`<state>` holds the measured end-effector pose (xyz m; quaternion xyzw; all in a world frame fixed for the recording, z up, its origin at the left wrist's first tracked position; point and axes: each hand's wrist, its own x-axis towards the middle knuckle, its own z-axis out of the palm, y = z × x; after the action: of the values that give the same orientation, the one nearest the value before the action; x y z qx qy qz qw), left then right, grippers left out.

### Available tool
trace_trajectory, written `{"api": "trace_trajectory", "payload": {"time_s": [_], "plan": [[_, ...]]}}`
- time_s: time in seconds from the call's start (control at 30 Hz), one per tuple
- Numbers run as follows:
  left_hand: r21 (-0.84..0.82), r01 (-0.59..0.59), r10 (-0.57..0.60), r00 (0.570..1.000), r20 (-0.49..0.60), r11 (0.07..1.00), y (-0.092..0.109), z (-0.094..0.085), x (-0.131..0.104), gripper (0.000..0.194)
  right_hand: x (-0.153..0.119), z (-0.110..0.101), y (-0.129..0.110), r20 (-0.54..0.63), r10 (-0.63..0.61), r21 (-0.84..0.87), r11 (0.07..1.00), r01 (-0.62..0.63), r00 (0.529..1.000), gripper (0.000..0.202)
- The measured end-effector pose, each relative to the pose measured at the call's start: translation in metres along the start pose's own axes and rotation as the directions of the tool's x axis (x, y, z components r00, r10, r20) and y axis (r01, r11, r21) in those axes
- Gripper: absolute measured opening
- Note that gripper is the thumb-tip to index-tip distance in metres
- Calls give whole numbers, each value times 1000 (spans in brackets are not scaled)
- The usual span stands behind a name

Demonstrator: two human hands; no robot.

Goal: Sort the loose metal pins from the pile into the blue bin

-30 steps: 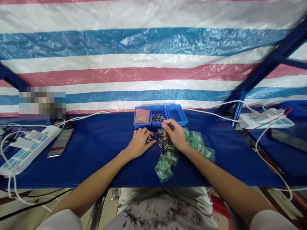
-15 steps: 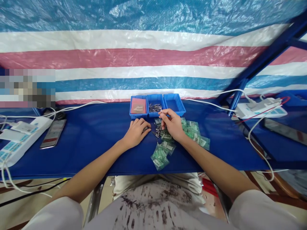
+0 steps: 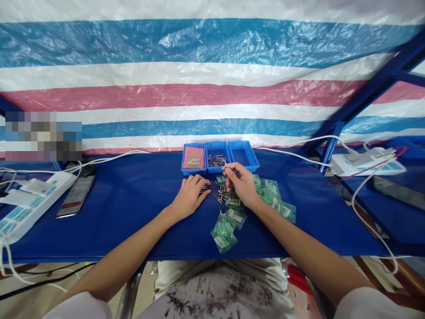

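Note:
My left hand rests on the blue table, its fingers curled round several small dark metal pins. Beside it, my right hand pinches a small, thin light piece in front of the middle blue bin. More loose pins lie between the hands. Green plastic packets spread below and to the right of my right hand. Three blue bins stand behind: the left one holds a pink sheet and a small clear bag, the middle one holds metal pins, the right bin shows a bare bottom.
On the left lie a phone and a white power strip with cables. To the right are another power strip, a second phone and a blue frame post. A striped sheet hangs behind the table.
The whole view has shifted, so the table and bins appear lower in the picture. Both hands keep nearly the same places relative to the bins and packets.

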<state>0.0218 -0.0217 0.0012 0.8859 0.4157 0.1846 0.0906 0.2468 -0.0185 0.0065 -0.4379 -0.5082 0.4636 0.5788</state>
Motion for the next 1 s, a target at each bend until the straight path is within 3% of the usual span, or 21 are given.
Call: {"api": "trace_trajectory", "payload": {"time_s": [0.23, 0.37, 0.5, 0.77, 1.0], "plan": [[160, 122, -111, 991, -71, 980, 5, 6, -2, 30, -1, -2, 3, -4, -19, -84, 996, 18, 1000, 36], [172, 203, -190, 978, -91, 964, 5, 8, -3, 34, -2, -2, 2, 7, -7, -82, 997, 7, 1000, 35], [141, 197, -190, 980, -62, 970, 4, 8, -3, 31, -3, -1, 0, 62, 26, -80, 997, -21, 998, 33], [103, 168, -160, 984, -82, 980, 3, 8, -2, 31, 0, -1, -1, 37, 30, 11, 999, -30, 999, 37], [192, 203, -181, 975, -126, 960, 2, 8, -4, 34, -2, -3, 2, -25, 2, -97, 995, -4, 1000, 35]]}}
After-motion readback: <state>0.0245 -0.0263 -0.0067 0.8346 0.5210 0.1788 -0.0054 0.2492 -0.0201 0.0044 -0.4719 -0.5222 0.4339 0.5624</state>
